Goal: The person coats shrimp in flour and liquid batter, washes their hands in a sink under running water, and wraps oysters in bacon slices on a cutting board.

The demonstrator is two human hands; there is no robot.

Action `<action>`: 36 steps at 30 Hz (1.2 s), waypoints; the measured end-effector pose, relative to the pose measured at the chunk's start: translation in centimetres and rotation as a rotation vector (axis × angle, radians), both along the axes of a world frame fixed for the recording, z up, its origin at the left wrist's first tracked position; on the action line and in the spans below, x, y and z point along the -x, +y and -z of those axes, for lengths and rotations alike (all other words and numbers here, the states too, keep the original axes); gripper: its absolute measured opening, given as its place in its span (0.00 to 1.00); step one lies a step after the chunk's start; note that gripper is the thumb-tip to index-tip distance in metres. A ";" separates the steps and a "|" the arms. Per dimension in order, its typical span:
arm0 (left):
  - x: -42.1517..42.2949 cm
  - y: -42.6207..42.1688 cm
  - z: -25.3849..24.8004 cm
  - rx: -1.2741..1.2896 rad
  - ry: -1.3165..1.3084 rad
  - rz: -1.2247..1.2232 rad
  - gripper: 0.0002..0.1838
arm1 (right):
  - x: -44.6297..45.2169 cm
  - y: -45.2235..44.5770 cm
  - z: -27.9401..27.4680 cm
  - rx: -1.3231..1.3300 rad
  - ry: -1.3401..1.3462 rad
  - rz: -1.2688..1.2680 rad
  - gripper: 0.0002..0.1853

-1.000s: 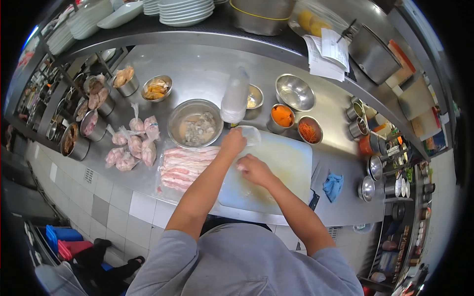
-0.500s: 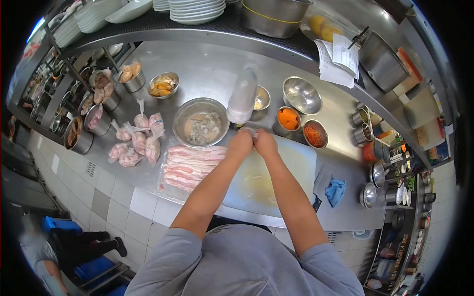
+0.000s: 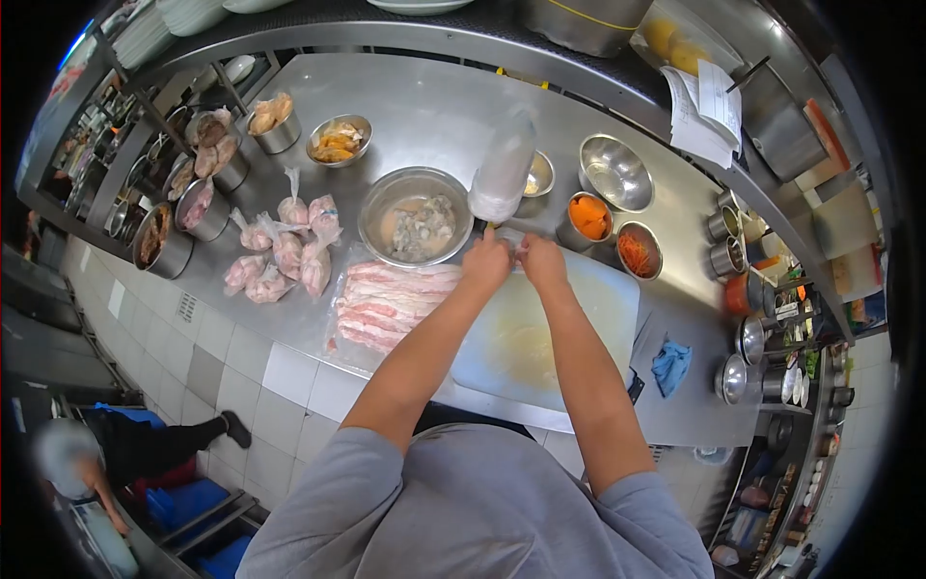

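Observation:
Over the far edge of the cutting board (image 3: 593,318), my left hand (image 3: 487,261) and my right hand (image 3: 542,261) are close together, fingers pinched. A thin clear plastic bag (image 3: 513,237) stretches between them, partly hidden by the fingers. Just beyond stands a tall roll wrapped in clear plastic (image 3: 503,174). Left of my left hand is a steel bowl (image 3: 369,241) with greyish, wet seafood-like pieces (image 3: 424,230) in it. Sliced raw bacon-like meat (image 3: 386,304) lies on plastic sheeting beside the board. Tied bags of pink meat (image 3: 287,253) sit further left.
Steel pots of orange slices (image 3: 588,216) and shredded carrot (image 3: 637,251) stand right of my hands, near an empty bowl (image 3: 615,174). A knife (image 3: 635,386) and blue cloth (image 3: 671,368) lie at the board's right. A shelf (image 3: 434,39) overhangs the back. Another person (image 3: 145,454) is at lower left.
My hands have moved slightly apart, and the clear plastic between them shows more. The view has shifted, so the table's things appear further right. The person at lower left has changed posture.

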State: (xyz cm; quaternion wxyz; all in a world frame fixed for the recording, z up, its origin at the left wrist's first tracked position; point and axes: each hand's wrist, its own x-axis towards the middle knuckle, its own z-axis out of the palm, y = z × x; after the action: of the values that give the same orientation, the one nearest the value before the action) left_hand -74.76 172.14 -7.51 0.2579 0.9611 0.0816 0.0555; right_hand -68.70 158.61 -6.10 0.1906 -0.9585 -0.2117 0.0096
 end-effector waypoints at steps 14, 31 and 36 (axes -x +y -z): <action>18.8 21.2 -0.6 0.722 -0.135 -0.127 0.10 | 14.3 -4.6 -1.2 -0.616 0.360 0.059 0.13; 27.4 22.1 4.5 0.160 0.055 -0.308 0.14 | 22.8 12.4 4.3 -0.138 0.092 -0.479 0.12; 27.3 21.5 1.5 0.161 0.181 -0.160 0.12 | 21.8 13.1 4.6 0.031 0.211 -0.471 0.14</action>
State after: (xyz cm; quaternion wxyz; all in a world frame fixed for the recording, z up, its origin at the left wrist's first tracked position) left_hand -102.04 193.63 -9.00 0.3204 0.9289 0.1849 -0.0179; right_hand -90.46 171.75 -10.73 0.1894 -0.8792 -0.4082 0.1567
